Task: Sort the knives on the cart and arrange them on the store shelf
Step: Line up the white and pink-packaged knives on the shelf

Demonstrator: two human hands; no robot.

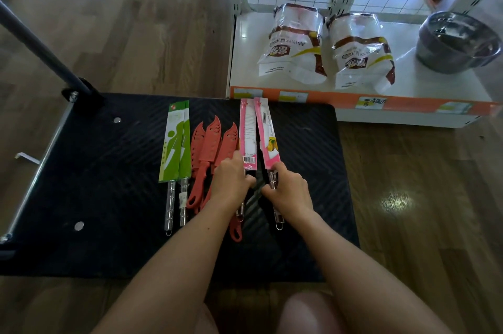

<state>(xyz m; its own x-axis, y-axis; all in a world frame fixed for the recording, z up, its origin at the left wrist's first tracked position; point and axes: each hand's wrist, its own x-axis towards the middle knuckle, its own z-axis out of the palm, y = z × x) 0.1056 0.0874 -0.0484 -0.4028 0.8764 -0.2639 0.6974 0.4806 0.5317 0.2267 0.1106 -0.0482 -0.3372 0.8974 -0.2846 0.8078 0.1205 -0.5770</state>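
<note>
sorting looks nearly done: on the black cart [109,170] lie two green-sleeved knives [176,143], three red knives [206,154] and two pink-sleeved knives [257,137], grouped by colour. the left hand [230,178] and right hand [288,189] each grip a pink knife's handle. next, i judge, lift both to the shelf [408,80], beside the bags [326,45].

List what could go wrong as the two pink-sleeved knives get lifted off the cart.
1. The left hand and right hand each grip a pink-sleeved knife by its metal handle; the card sleeves look open at the bottom, so tipping one might let the blade slide out.
2. The coral knives lie overlapped right beside the left hand, so lifting may nudge that sorted group.
3. The shelf already holds two bags and a steel bowl, leaving limited free space.
</note>
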